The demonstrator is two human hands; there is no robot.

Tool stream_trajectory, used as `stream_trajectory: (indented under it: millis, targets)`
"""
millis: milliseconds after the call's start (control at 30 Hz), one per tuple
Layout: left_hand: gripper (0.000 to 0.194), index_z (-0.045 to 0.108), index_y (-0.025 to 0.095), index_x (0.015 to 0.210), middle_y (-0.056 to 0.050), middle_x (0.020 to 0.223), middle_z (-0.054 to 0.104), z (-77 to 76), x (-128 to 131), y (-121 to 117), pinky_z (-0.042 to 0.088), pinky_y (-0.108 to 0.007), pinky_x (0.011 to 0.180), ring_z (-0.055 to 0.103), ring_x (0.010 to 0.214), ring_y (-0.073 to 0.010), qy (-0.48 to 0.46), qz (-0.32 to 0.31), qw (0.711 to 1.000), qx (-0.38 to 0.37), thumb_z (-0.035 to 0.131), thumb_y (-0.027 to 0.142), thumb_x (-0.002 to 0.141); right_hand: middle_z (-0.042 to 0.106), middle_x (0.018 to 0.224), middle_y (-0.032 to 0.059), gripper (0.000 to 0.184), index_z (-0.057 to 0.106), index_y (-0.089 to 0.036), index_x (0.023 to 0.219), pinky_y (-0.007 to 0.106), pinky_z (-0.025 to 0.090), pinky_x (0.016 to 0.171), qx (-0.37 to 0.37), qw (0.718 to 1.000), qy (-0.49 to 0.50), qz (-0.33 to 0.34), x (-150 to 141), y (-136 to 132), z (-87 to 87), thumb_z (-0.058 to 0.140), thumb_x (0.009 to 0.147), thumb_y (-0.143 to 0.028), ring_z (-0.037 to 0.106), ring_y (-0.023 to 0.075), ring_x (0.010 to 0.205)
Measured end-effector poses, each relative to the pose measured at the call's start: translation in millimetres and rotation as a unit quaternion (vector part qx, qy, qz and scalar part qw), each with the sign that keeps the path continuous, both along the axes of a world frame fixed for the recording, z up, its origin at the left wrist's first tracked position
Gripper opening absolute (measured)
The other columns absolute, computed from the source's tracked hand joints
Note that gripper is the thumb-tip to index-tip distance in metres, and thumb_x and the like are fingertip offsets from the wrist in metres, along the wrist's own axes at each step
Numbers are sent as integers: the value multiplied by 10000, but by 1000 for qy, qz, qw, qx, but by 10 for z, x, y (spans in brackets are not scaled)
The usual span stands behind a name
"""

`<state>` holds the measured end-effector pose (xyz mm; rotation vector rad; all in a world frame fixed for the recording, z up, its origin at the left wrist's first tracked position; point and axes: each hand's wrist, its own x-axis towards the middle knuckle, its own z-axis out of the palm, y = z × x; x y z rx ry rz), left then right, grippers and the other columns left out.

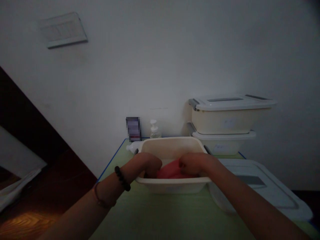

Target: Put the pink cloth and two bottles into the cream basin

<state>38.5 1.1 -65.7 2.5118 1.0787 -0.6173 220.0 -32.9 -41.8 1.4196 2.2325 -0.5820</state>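
Note:
A cream plastic storage bin [172,181] without its lid stands on the green table in front of me, and both my hands reach down into it. Inside lies a red cloth [170,170], partly hidden by the hands and the near rim. My right hand [192,164] is closed, its curled fingers gripping the cloth's upper right part. At the cloth's left edge my left hand [151,164] is also closed around it, with its fingertips hidden low in the bin. A black bead bracelet [122,179] circles my left wrist.
Two lidded storage boxes [225,121] are stacked at the back right. A loose white lid [260,186] lies on the right under my right forearm. Behind the bin are a pump bottle [154,129], a dark upright phone-like object [134,129] and a white bottle [133,146].

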Motion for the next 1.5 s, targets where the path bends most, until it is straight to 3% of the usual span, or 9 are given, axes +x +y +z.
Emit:
stream_trajectory:
  millis: [167,367,533,867,1000,1100,1200,1267,1500]
  targets:
    - [140,574,159,513,33,466,510,97,52,-72,349,-247,462,456,445,-112,20,-23,999,-33,660,82,593,596,1145,73,293,558,-163,1149,406,520,798,5,1000,16,-15,-7,-7,-18,551,899,-314,613,196,950]
    - [279,578,148,841,7,755,577,458,-16,-94,332,-226,538,485,662,-131,-151,18,987,53,637,392,720,708,977,119,256,652,-132,1050,358,504,740,68,990,123,-27,43,-48,39,509,868,-238,666,241,870]
    - [250,572,176,1019,6,916,606,570,-97,-132,396,-205,667,520,785,-119,-305,22,952,14,589,261,784,606,1257,88,626,427,-205,1352,284,464,840,111,962,249,-14,144,-8,31,620,761,-278,598,214,1071]
    - [287,585,163,988,13,799,594,510,-300,-48,427,-208,573,540,677,-119,-391,147,908,-20,635,326,757,614,875,16,121,592,-188,899,264,437,727,213,900,378,-37,282,94,255,555,797,-241,570,169,829]
    - [360,580,172,994,3,854,609,537,-344,-51,464,-216,629,559,717,-123,-552,185,812,42,715,334,701,435,621,-57,179,509,-198,764,207,334,463,214,840,480,-136,374,37,342,595,783,-354,433,101,543]
    - [448,546,188,1067,9,853,631,568,-298,-71,500,-233,665,596,723,-127,-691,235,683,1,737,254,667,454,640,-57,220,506,-199,822,195,335,450,196,798,545,-166,368,8,354,622,775,-380,438,93,542]
    - [443,527,175,1096,1,844,660,584,-222,-84,519,-265,722,630,742,-135,-781,253,569,-55,703,237,693,493,685,-46,222,529,-201,892,192,364,460,186,794,555,-166,323,-32,367,618,795,-381,470,96,565]
    - [360,551,165,1035,4,801,670,581,-172,-97,523,-257,710,637,713,-126,-797,258,541,-80,690,240,711,552,783,-21,234,539,-203,952,205,427,531,173,805,547,-152,297,-66,377,618,805,-367,528,115,654]
    - [203,623,163,831,32,695,648,573,-16,-231,482,-177,549,589,594,-81,-728,243,635,-90,730,281,706,606,909,22,342,512,-216,1089,298,502,726,108,787,595,-123,327,-141,400,640,804,-354,597,161,811]
